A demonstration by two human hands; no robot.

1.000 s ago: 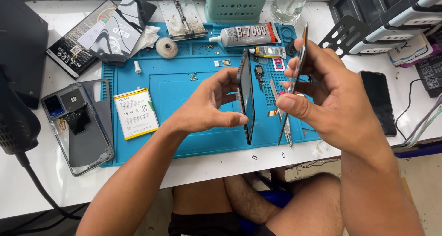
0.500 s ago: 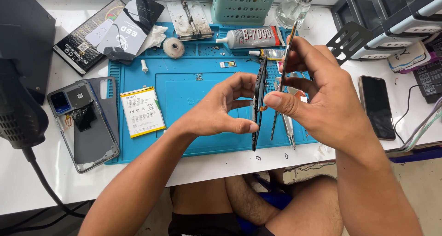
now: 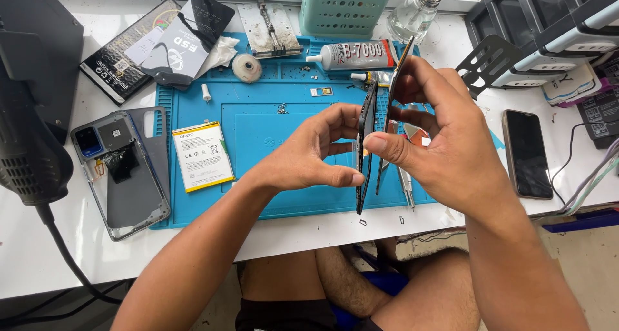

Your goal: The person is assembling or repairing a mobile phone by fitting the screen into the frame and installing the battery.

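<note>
Over the blue work mat [image 3: 271,124], your left hand [image 3: 316,153] clamps the dark phone frame [image 3: 365,144] edge-on, thumb underneath and fingers curled over its upper half, so the frame stands nearly upright above the mat's near edge. Your right hand [image 3: 438,137] pinches a thin screen panel [image 3: 394,86] between thumb and forefinger; the panel rises at a slight tilt just beside the frame, its top edge leaning away from it and its lower part close against it. Whether the two still touch at the bottom cannot be told.

Directly below your right hand, metal tweezers [image 3: 405,179] lie on the mat. Beyond the gripped pieces, toward the far edge, a tube of glue [image 3: 358,55] lies on its side, with a clear glass bottle [image 3: 414,18] and a green perforated holder [image 3: 342,5] behind it. Well off to the left of your left hand rest a flat phone battery [image 3: 202,155] and, past it, a grey phone back cover [image 3: 122,170] lying half off the mat. To the right of your right hand, a dark phone [image 3: 525,153] lies face up on the white table [image 3: 51,253].
</note>
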